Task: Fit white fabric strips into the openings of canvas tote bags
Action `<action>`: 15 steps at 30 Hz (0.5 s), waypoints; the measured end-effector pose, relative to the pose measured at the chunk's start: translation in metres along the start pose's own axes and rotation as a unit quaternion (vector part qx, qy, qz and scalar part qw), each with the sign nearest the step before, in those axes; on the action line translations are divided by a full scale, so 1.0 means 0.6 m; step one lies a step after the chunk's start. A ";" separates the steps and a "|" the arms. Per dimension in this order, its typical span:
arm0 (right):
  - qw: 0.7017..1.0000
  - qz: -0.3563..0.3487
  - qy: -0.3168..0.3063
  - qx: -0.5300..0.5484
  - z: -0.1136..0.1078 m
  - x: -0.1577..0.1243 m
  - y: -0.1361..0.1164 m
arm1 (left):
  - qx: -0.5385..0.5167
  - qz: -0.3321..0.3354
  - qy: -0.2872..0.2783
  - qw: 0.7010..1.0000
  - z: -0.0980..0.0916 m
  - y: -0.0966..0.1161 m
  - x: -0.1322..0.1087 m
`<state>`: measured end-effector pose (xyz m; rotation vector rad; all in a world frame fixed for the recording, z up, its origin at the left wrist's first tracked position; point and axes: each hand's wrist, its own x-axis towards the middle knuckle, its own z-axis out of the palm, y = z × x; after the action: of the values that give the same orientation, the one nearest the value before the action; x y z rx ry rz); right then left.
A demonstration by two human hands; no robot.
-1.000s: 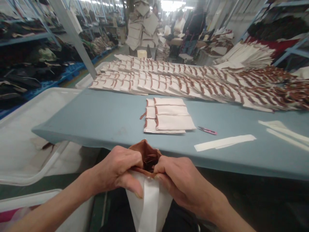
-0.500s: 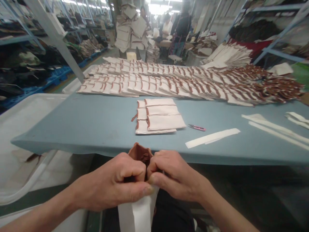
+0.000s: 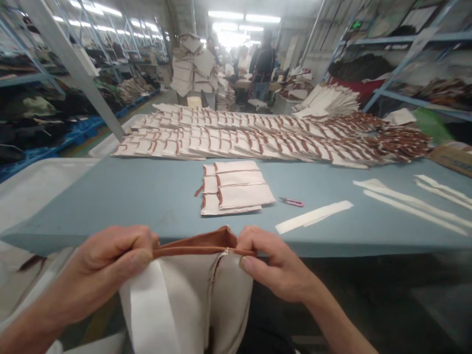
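Observation:
A cream fabric bag (image 3: 188, 290) with a brown-bound rim and brown lining hangs between my hands, just in front of the table edge. My left hand (image 3: 114, 265) pinches the rim at its left end, thumb on the outside. At the right end, my right hand (image 3: 275, 263) grips the same rim between thumb and bent fingers. The mouth is stretched wide and shows the brown inside. A white strip (image 3: 155, 305) runs down the bag's left front, and a seam (image 3: 214, 282) runs down right of its middle. The bag's lower part leaves the frame.
On the blue-covered table (image 3: 147, 196) lie two stacked cream pieces (image 3: 241, 184), pink thread snips (image 3: 292, 202) and white strips (image 3: 315, 216). Rows of cream, brown-edged pieces (image 3: 228, 142) line the far side. A grey post (image 3: 77, 69) stands at left. People (image 3: 263, 64) are in the background.
My hands have moved apart, the left one farther left, spreading the bag's rim that was bunched between them. The view has tilted up slightly.

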<state>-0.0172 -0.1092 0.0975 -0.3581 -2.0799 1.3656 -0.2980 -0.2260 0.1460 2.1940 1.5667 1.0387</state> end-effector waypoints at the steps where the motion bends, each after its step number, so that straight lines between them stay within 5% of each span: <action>1: 1.000 -0.001 -0.005 0.017 -0.013 0.007 -0.018 | -0.013 0.005 -0.009 1.000 -0.008 -0.003 0.004; 7: 0.993 0.011 -0.072 0.097 -0.045 0.053 -0.083 | -0.080 0.010 -0.091 0.993 -0.018 0.006 0.046; 15: 0.957 0.060 -0.073 0.274 -0.019 0.051 -0.055 | -0.093 0.044 -0.075 0.992 0.042 0.074 0.095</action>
<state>-0.0305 -0.0988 0.1408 -0.1484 -1.7098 2.0177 -0.2396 -0.1874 0.1766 2.1727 1.2667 0.9769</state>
